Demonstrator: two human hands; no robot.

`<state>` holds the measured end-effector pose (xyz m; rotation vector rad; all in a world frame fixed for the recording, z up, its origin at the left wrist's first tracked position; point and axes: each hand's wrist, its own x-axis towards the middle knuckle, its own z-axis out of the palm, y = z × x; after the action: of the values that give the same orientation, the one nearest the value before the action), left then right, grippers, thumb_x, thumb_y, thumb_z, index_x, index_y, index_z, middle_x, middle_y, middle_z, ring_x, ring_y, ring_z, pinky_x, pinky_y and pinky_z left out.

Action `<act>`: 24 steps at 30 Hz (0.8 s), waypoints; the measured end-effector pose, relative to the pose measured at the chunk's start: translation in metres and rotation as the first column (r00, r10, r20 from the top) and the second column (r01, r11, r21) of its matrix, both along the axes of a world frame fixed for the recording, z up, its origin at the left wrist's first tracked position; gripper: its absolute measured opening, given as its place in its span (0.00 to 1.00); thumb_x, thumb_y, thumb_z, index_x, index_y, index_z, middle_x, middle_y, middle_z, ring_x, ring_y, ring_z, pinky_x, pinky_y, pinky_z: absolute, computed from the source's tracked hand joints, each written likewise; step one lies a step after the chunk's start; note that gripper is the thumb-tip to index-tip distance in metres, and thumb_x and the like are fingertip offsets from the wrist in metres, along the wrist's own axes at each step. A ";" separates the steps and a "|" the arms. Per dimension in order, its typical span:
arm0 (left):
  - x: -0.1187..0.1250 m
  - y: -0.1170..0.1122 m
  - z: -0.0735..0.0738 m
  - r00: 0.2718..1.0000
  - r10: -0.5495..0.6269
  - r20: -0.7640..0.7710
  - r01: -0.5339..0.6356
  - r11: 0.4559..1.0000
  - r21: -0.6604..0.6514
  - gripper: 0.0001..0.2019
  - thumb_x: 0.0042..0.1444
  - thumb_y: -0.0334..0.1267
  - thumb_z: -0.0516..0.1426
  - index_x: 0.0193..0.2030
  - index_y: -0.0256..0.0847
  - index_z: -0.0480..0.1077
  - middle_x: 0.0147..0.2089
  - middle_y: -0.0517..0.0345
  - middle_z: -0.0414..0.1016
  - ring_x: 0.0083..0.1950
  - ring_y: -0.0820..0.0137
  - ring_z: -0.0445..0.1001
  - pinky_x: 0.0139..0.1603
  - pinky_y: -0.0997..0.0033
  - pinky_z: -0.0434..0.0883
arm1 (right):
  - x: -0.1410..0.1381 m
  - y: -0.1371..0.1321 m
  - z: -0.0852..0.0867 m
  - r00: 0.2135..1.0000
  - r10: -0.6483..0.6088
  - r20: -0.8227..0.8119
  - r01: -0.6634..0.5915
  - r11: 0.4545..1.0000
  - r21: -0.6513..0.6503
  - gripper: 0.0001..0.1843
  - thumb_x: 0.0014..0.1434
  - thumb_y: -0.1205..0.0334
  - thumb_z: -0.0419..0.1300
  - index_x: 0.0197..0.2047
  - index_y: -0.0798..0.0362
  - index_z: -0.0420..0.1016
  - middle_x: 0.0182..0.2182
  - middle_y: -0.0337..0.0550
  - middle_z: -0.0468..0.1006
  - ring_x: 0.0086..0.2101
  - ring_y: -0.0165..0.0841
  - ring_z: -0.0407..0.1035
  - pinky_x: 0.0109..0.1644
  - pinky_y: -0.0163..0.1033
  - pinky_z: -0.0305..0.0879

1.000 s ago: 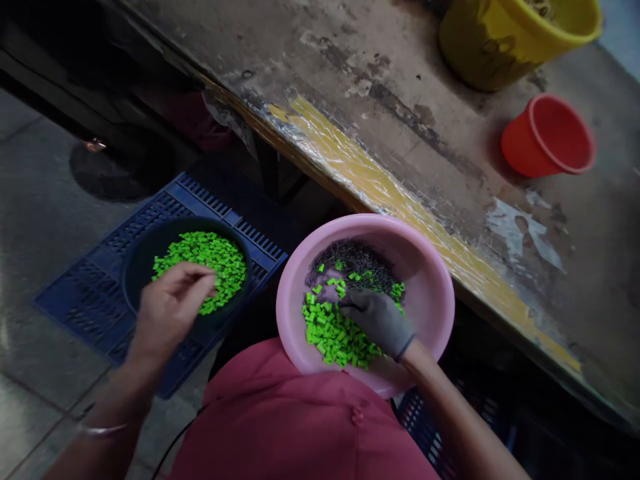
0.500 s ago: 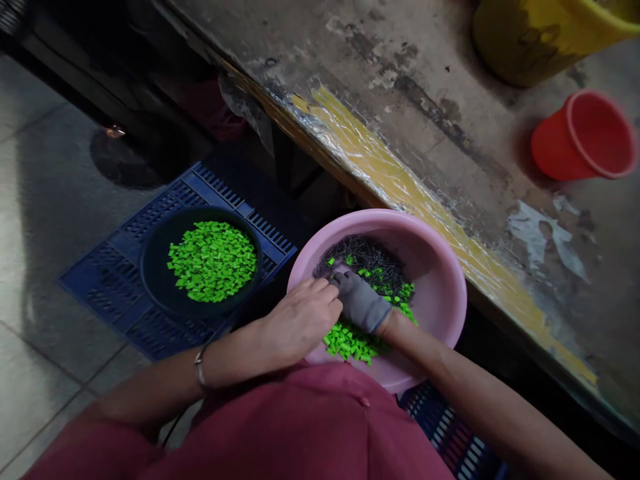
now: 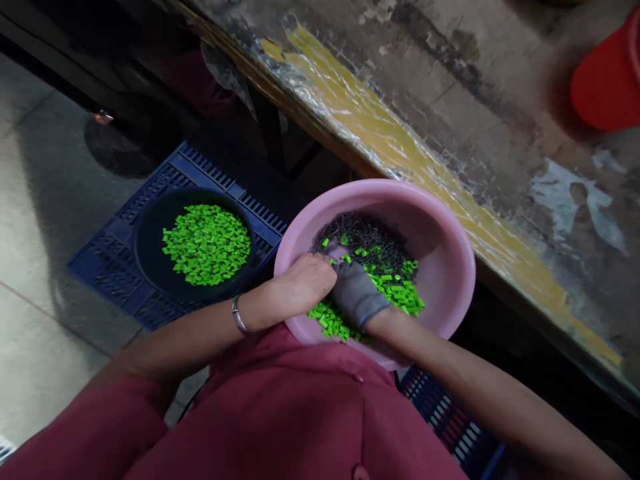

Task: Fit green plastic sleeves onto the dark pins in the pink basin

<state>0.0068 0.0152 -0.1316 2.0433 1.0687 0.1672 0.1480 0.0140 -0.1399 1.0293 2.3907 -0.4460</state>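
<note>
Left hand (image 3: 309, 281) moved: dark bowl (image 3: 149, 245) to pink basin (image 3: 447, 267) | beside right hand (image 3: 358, 293) | both grasps: cannot tell

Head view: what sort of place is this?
Probably a small workshop or factory floor. It shows in the worn, stained workbench, the pink basin holding green pieces mixed with dark thin bits, and the dark bowl of more green pieces.
</note>
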 end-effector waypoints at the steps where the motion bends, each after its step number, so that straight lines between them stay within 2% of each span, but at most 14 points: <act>1: 0.001 0.000 -0.001 1.000 0.014 0.009 -0.014 1.000 -0.012 0.10 0.49 0.21 0.50 0.26 0.36 0.70 0.31 0.45 0.71 0.37 0.59 0.68 0.44 0.60 0.62 | 0.000 -0.001 0.001 1.000 -0.006 -0.003 0.006 1.000 0.001 0.15 0.61 0.74 0.47 0.42 0.62 0.74 0.39 0.60 0.78 0.41 0.44 0.70 0.42 0.45 0.60; 5: 0.004 0.002 -0.005 0.993 -0.070 -0.096 0.073 0.997 0.036 0.10 0.49 0.22 0.50 0.30 0.34 0.71 0.31 0.44 0.71 0.37 0.58 0.68 0.42 0.60 0.62 | 0.005 0.000 0.011 0.999 -0.018 -0.036 0.018 1.000 0.006 0.15 0.62 0.74 0.46 0.43 0.62 0.74 0.37 0.59 0.78 0.40 0.45 0.71 0.42 0.45 0.61; 8: 0.006 0.003 -0.002 0.978 -0.103 -0.179 0.113 0.993 0.046 0.10 0.52 0.23 0.49 0.35 0.33 0.71 0.34 0.43 0.71 0.37 0.60 0.68 0.42 0.61 0.62 | 0.018 0.004 0.024 0.998 -0.033 -0.061 0.033 0.999 0.006 0.16 0.62 0.74 0.47 0.43 0.60 0.75 0.35 0.56 0.77 0.38 0.44 0.70 0.40 0.45 0.61; 11: 0.007 0.004 0.004 0.978 -0.127 -0.162 0.129 0.992 0.000 0.11 0.55 0.24 0.48 0.39 0.33 0.71 0.35 0.44 0.72 0.37 0.62 0.68 0.41 0.62 0.63 | 0.036 0.006 0.035 0.964 -0.152 -0.219 0.156 0.988 -0.001 0.15 0.62 0.73 0.51 0.43 0.53 0.77 0.36 0.50 0.77 0.39 0.40 0.69 0.41 0.42 0.63; 13: 0.007 0.005 0.007 0.976 -0.153 -0.155 0.155 0.988 0.004 0.12 0.56 0.24 0.47 0.41 0.34 0.70 0.35 0.45 0.72 0.36 0.62 0.68 0.41 0.63 0.64 | 0.048 0.004 0.040 0.846 -0.319 -0.427 0.320 0.945 -0.072 0.13 0.61 0.72 0.53 0.42 0.51 0.78 0.36 0.46 0.76 0.39 0.36 0.69 0.43 0.39 0.64; 15: 0.006 0.006 0.010 0.978 -0.137 -0.159 0.145 0.989 0.037 0.12 0.55 0.23 0.47 0.40 0.35 0.69 0.34 0.47 0.72 0.37 0.63 0.68 0.41 0.63 0.65 | 0.057 0.000 0.044 0.651 -0.476 -0.591 0.457 0.868 -0.196 0.12 0.61 0.71 0.54 0.42 0.51 0.78 0.36 0.43 0.76 0.39 0.33 0.69 0.43 0.37 0.65; 17: 0.006 0.007 0.014 0.989 -0.067 -0.132 0.074 0.996 0.047 0.11 0.53 0.23 0.49 0.39 0.36 0.69 0.34 0.49 0.71 0.38 0.64 0.68 0.41 0.64 0.65 | 0.062 -0.005 0.048 0.483 -0.585 -0.652 0.535 0.786 -0.309 0.11 0.60 0.69 0.56 0.42 0.50 0.78 0.36 0.41 0.77 0.38 0.32 0.70 0.43 0.37 0.65; 19: 0.006 0.007 0.021 0.999 0.041 -0.026 -0.042 0.999 -0.034 0.09 0.53 0.25 0.51 0.39 0.36 0.68 0.36 0.52 0.71 0.39 0.66 0.68 0.41 0.65 0.66 | 0.064 -0.010 0.053 0.367 -0.668 -0.648 0.578 0.709 -0.404 0.08 0.59 0.67 0.58 0.39 0.50 0.78 0.33 0.39 0.78 0.35 0.32 0.71 0.42 0.37 0.65; 21: 0.006 0.005 0.027 0.971 0.201 0.126 -0.164 0.953 -0.253 0.08 0.55 0.28 0.53 0.41 0.37 0.69 0.36 0.55 0.71 0.37 0.69 0.69 0.39 0.68 0.67 | 0.065 -0.014 0.057 0.275 -0.730 -0.626 0.595 0.641 -0.486 0.05 0.58 0.64 0.59 0.36 0.51 0.78 0.31 0.37 0.78 0.32 0.31 0.71 0.38 0.36 0.65; 22: 0.007 0.003 0.030 0.936 0.295 0.191 -0.200 0.895 -0.399 0.08 0.55 0.30 0.54 0.42 0.37 0.69 0.35 0.56 0.72 0.35 0.71 0.69 0.37 0.69 0.67 | 0.065 -0.016 0.059 0.240 -0.749 -0.617 0.599 0.615 -0.513 0.05 0.58 0.63 0.60 0.35 0.51 0.77 0.30 0.37 0.78 0.31 0.30 0.70 0.37 0.35 0.65; 24: 0.007 -0.002 0.033 0.837 0.484 0.257 -0.206 0.713 -0.671 0.08 0.54 0.32 0.57 0.41 0.36 0.69 0.33 0.57 0.72 0.34 0.72 0.72 0.35 0.72 0.68 | 0.065 -0.019 0.061 0.202 -0.762 -0.615 0.609 0.590 -0.530 0.05 0.58 0.61 0.60 0.33 0.51 0.77 0.29 0.37 0.77 0.30 0.30 0.70 0.35 0.35 0.64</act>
<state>0.0141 0.0130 -0.0984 1.1153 1.0498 0.3780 0.2131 -0.0047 -0.0786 2.1973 2.2655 -1.7982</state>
